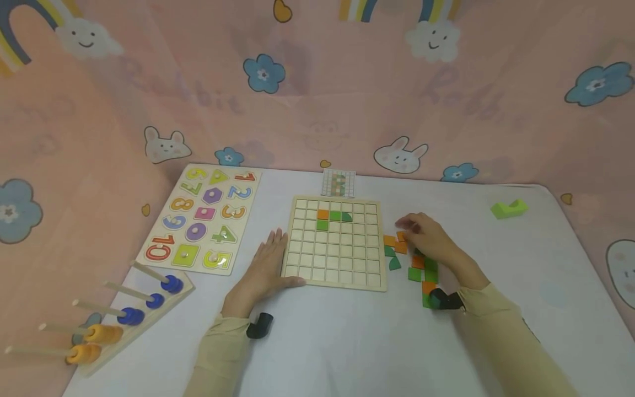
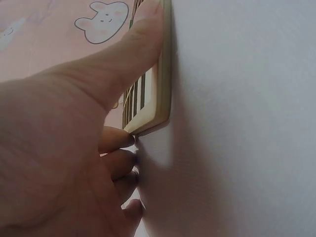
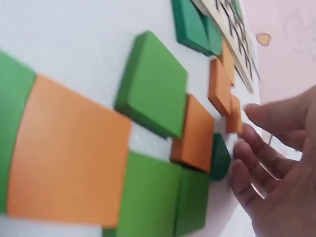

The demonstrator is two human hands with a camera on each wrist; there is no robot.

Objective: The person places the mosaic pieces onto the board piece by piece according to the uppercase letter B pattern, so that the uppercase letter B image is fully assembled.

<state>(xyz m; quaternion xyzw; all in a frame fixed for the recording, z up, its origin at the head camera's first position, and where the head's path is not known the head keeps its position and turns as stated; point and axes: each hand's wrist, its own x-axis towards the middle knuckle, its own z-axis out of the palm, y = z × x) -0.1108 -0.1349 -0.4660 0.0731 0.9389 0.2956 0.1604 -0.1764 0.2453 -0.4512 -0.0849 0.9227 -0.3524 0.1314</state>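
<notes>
A wooden grid board [image 1: 333, 264] lies flat. Upon it are an orange square [image 1: 323, 214], two light green squares [image 1: 335, 215] and a dark green rounded piece [image 1: 346, 217]. My left hand [image 1: 265, 266] rests against the board's left side, thumb over its near edge [image 2: 160, 111]. To the right of the board, my right hand [image 1: 429, 237] hovers beside loose orange tiles [image 3: 220, 86], its fingers loosely bent. Nothing shows between thumb and fingers in the right wrist view. Closer to that camera lie a light green square [image 3: 155, 84] and a large orange square [image 3: 69, 153].
A small pattern card [image 1: 338, 183] lies behind the board. On the left are a number-and-shape puzzle [image 1: 238, 226] and a peg stand [image 1: 144, 325] with blue and orange rings. A lime green block [image 1: 509, 209] sits at the far right. A patterned pink cloth backs the table.
</notes>
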